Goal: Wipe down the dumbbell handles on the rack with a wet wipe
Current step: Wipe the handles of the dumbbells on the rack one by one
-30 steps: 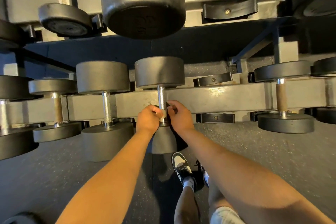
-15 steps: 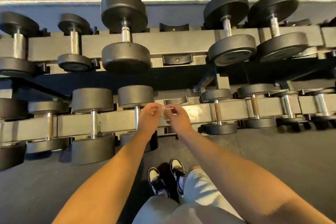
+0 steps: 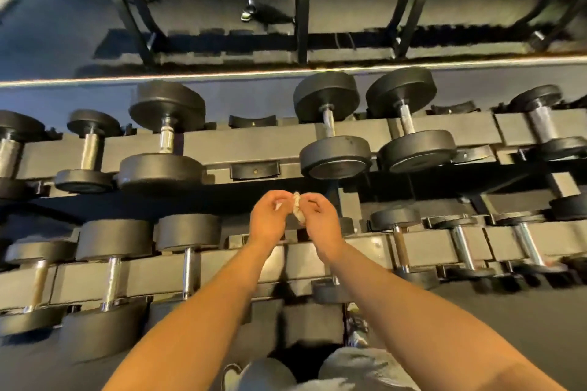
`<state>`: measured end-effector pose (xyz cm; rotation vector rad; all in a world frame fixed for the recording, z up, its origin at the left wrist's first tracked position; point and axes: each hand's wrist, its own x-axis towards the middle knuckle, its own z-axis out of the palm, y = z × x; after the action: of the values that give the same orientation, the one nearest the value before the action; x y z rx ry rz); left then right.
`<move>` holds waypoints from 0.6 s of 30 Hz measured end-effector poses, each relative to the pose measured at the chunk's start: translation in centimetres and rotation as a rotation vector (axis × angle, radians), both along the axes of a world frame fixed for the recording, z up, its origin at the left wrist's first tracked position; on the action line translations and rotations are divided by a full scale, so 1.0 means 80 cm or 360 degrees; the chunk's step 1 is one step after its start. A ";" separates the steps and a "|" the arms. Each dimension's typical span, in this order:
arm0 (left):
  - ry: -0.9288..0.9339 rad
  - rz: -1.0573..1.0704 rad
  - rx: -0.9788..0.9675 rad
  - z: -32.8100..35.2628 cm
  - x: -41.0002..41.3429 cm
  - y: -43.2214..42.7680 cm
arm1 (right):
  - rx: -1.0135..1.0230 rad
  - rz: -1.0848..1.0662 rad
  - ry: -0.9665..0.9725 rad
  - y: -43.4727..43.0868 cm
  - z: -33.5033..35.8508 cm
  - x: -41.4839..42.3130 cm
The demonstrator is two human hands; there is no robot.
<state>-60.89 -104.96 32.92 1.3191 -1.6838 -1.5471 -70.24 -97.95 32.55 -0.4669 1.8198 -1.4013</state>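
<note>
A crumpled white wet wipe (image 3: pixel 298 208) is held between both hands, in the air in front of the two-tier dumbbell rack (image 3: pixel 263 141). My left hand (image 3: pixel 270 219) pinches its left edge and my right hand (image 3: pixel 319 220) grips its right side. Neither hand touches a dumbbell. Black dumbbells with metal handles lie across both tiers: a big one on the upper tier (image 3: pixel 165 138), another at upper right (image 3: pixel 330 127), and a lower one just left of my hands (image 3: pixel 188 270). The lower handle behind my hands is hidden.
Empty black cradles (image 3: pixel 254 170) sit on the upper tier between dumbbells. A mirror above the rack reflects a second rack (image 3: pixel 301 3). Dark rubber floor (image 3: pixel 524 327) lies at the right. My knees in grey shorts (image 3: pixel 365 365) and shoes are below.
My hands left the lower dumbbell handle and rose with the wipe between them. The view pulled back and tilted up, so the upper tier and the mirror now show.
</note>
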 end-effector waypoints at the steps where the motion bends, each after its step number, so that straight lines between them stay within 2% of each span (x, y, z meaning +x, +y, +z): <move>1: -0.0007 0.0044 -0.0028 0.002 -0.022 0.003 | -0.0006 0.0046 0.0014 -0.002 0.000 -0.021; 7: -0.0136 0.0153 -0.0123 0.021 -0.127 0.011 | -0.0017 0.0133 -0.0050 -0.008 0.019 -0.129; 10: -0.0364 0.0065 -0.0283 0.031 -0.161 0.006 | -0.0063 0.0165 -0.0031 -0.015 0.030 -0.166; 14: -0.0149 0.0245 -0.0258 0.037 -0.190 0.008 | -0.0063 0.0206 0.0028 -0.023 0.036 -0.202; 18: -0.0159 0.0182 -0.0392 0.037 -0.220 -0.004 | -0.0135 0.0115 0.0250 -0.031 0.044 -0.239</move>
<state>-78.45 -105.30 35.92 1.3544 -1.7617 -1.1845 -89.39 -100.45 36.07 -0.6972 1.8529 -1.4307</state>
